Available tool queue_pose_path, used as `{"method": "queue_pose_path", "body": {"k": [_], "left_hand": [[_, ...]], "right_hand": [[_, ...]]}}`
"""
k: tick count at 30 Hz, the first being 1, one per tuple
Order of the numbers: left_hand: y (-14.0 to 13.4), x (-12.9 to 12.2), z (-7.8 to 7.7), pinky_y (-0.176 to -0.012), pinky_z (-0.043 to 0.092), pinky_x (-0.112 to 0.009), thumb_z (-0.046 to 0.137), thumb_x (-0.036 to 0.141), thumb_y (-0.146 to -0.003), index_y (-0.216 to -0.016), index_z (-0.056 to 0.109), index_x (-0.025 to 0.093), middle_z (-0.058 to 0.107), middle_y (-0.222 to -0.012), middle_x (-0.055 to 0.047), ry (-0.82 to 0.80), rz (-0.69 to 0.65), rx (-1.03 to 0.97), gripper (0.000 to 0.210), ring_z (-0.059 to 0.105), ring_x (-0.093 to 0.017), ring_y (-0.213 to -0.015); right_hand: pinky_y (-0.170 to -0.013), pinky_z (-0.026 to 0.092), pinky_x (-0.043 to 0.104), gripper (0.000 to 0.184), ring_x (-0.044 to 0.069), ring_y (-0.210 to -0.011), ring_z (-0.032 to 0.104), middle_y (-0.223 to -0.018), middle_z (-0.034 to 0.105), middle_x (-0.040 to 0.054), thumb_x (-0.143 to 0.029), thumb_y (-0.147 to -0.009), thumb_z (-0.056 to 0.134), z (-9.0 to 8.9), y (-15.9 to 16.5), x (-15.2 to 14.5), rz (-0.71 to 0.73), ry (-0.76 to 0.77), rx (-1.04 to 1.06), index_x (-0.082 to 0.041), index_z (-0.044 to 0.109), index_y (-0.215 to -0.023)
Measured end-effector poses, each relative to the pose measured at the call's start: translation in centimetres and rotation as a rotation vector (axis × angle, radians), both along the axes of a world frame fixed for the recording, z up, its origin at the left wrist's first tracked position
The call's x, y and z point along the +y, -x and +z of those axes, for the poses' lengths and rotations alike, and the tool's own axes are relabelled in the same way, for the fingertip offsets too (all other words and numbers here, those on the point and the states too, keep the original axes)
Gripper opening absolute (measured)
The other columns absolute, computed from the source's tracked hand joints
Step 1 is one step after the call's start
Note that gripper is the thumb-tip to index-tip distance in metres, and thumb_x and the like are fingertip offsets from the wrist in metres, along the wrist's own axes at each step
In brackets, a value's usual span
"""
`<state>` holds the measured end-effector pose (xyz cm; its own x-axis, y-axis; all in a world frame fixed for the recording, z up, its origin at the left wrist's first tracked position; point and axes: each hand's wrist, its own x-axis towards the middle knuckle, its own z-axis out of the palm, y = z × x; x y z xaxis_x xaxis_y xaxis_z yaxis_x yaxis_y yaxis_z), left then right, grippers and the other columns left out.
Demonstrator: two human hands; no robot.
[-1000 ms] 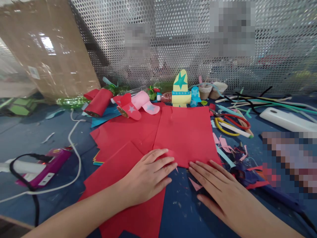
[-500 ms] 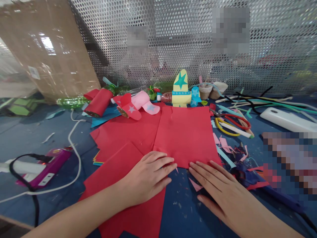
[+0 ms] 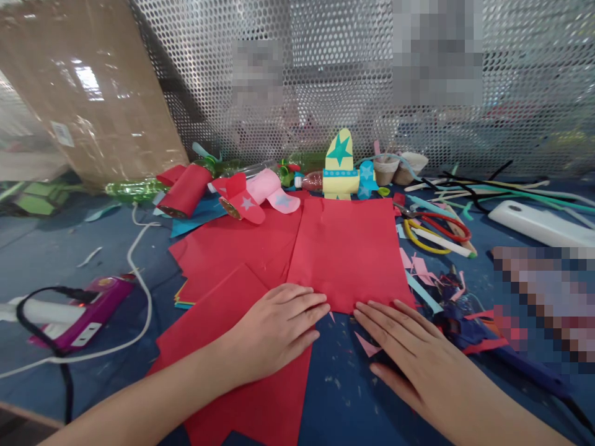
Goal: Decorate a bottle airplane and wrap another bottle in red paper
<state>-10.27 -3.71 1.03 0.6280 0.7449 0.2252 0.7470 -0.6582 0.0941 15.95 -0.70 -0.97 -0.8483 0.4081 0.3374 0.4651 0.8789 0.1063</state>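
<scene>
Paper point(image 3: 348, 251) lies flat, plain red, four-cornered.

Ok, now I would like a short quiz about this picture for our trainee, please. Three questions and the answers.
1. Fill the gap: fingers of the left hand and the right hand lie at the ____ edge of the middle red sheet.
2. Choose: the big star on the yellow paper toy is A) pink, B) green, C) black.
3. True or false: the left hand holds the scissors.

Key: 1. near; 2. B; 3. False, the scissors lie right of that sheet.
</scene>
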Motion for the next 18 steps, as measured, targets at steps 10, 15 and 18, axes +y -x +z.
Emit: {"method": "queue_pose_path", "body": {"k": [10, 15, 18], "left_hand": [[-0.3, 0.0, -0.4, -0.096, 0.043, -0.045, 0.042, 0.03, -0.096, -0.134, 0.047, 0.026, 0.059, -0.124, -0.006, 0.002, 0.001, 0.072, 0.038, 0.052, -0.025, -0.11], [-0.4, 0.0, -0.3, -0.095, 0.043, -0.045, 0.041, 0.031, -0.096, -0.133, 0.048, 0.026, 0.057, -0.123, -0.007, 0.018, 0.005, 0.078, 0.038, 0.049, -0.025, -0.11], [-0.3, 0.0, -0.3, -0.096, 0.042, -0.046, 0.042, 0.031, -0.096, -0.134, 0.047, 0.026, 0.057, -0.124, -0.007, 0.035, 0.006, 0.066, 0.038, 0.048, -0.025, -0.112]], "right_hand": [[-0.089, 0.05, 0.041, 0.042, 0.022, -0.106, 0.06, -0.124, 0.063, 0.0052, -0.036, -0.093, 0.043, 0.4, 0.9, 0.1, -0.071, 0.082, 0.016, -0.022, 0.052, -0.131], [-0.092, 0.046, 0.039, 0.039, 0.02, -0.106, 0.059, -0.118, 0.066, 0.0042, -0.039, -0.097, 0.034, 0.3, 1.1, -0.3, -0.12, 0.076, 0.115, -0.025, 0.059, -0.123], [-0.091, 0.046, 0.04, 0.039, 0.021, -0.107, 0.057, -0.119, 0.064, 0.0053, -0.039, -0.097, 0.035, 0.5, 1.0, -0.3, -0.129, 0.032, 0.121, -0.025, 0.062, -0.12]]}}
